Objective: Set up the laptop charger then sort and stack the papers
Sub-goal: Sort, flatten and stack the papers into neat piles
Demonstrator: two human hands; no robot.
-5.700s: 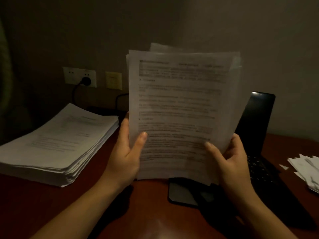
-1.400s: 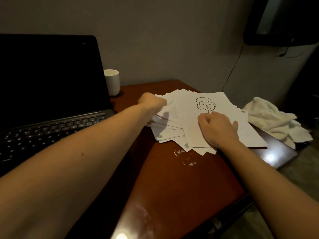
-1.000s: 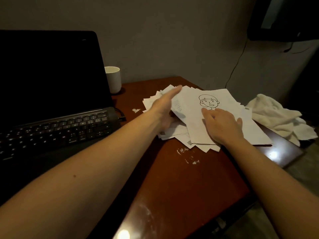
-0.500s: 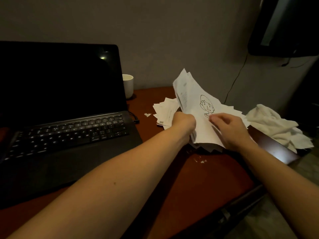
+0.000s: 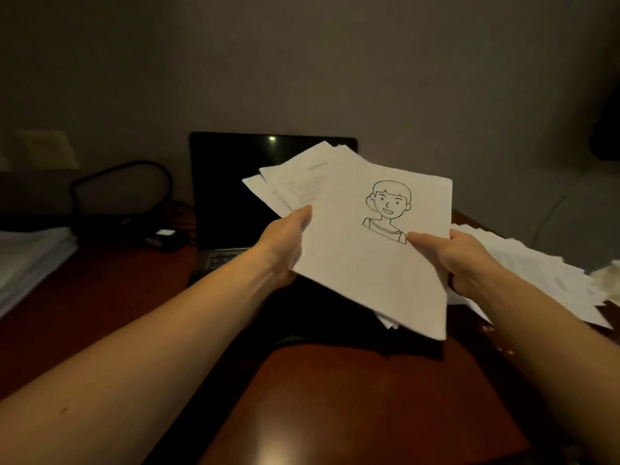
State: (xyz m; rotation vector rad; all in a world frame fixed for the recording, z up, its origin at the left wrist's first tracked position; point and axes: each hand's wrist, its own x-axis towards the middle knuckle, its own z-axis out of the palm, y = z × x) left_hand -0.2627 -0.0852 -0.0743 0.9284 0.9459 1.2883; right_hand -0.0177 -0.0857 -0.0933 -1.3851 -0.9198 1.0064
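I hold a loose bunch of white papers point(image 5: 362, 263) in the air above the laptop point(image 5: 231, 193), its top sheet bearing a line drawing of a person. My left hand point(image 5: 285, 243) grips the bunch's left edge; my right hand point(image 5: 453, 256) grips its right edge, thumb on top. The open black laptop stands behind, screen dark, its keyboard mostly hidden by my arm and the papers. A tall stack of papers point(image 5: 30, 260) lies at the left edge. The charger brick point(image 5: 164, 238) and its looping black cable point(image 5: 124, 182) lie left of the laptop.
More loose sheets point(image 5: 536, 273) are spread on the red-brown desk point(image 5: 335, 397) at the right, with a pale cloth point(image 5: 609, 280) at the far right edge. A wall plate point(image 5: 47, 147) shows dimly at the back left. The room is dim.
Both hands have lifted the bunch of papers off the spread pile at the right and carried it left, over the laptop. My view has swung left with it.
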